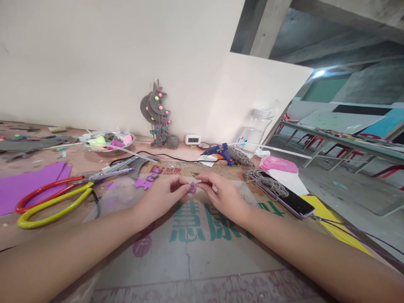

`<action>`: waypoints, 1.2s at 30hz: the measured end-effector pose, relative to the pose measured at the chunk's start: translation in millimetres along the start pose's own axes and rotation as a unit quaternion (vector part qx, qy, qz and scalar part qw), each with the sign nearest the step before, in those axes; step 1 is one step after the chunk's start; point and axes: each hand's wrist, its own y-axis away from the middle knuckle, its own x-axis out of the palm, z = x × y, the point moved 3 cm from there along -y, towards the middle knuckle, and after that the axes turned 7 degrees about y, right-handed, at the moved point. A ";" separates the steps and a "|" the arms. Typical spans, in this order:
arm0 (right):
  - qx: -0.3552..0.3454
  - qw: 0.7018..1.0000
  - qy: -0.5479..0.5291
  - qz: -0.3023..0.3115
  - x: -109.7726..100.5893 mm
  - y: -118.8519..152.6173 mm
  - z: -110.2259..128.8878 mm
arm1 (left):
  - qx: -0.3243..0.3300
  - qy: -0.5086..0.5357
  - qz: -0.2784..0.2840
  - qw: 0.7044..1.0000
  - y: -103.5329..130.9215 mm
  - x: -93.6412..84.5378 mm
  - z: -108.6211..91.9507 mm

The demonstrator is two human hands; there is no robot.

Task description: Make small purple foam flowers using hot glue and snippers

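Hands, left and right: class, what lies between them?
In the head view, a small purple-and-gray piece lies between the left hand and the right hand; its shape is unclear.

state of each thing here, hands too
Left hand: pinching small purple piece
Right hand: fingertips closed at that piece
Scissors: lying flat, handles apart
Phone: screen dark, yarn partly over it
Clock: display showing digits
Bottle: upright, lid on
Bowl: holding colourful bits
Glue gun: set down, not held
Purple sheets: lying flat, overlapping
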 end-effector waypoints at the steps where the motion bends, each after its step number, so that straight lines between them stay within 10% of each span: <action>1: 0.000 1.000 -0.002 0.001 0.0 0.0 -0.5 | 0.003 0.003 0.001 1.000 -0.4 0.4 0.2; 36: 0.065 0.989 -0.129 0.020 0.5 0.2 9.5 | 0.025 -0.014 0.014 0.999 3.0 1.1 -8.5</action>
